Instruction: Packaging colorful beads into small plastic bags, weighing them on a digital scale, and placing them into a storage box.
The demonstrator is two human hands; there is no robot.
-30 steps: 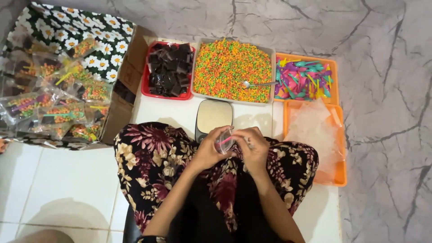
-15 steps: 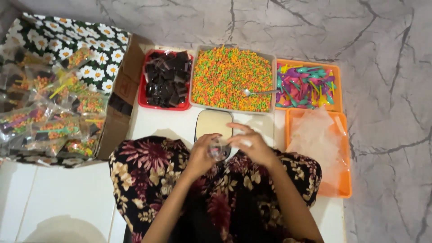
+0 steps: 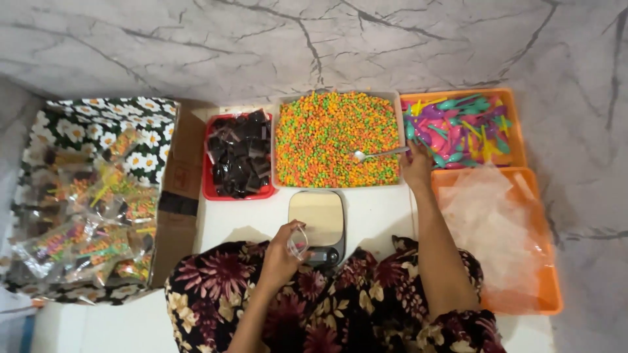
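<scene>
- The left hand (image 3: 278, 252) pinches a small clear plastic bag (image 3: 297, 240), held open over the lap just beside the kitchen scale (image 3: 318, 222).
- Farther out, the right hand (image 3: 417, 167) closes around the handle of a metal spoon (image 3: 378, 154).
- The spoon's bowl rests in the tray of orange and green candy (image 3: 337, 137), between the red tray of dark pieces (image 3: 237, 157) and the orange tray of coloured spoons (image 3: 461, 127).

Both forearms run off the bottom edge. The right hand (image 3: 417, 167) covers the spoon's (image 3: 379, 154) handle end. The left hand's (image 3: 281, 252) clear bag (image 3: 297, 240) is too small to read; it overlaps the scale's (image 3: 319, 225) display.
</scene>
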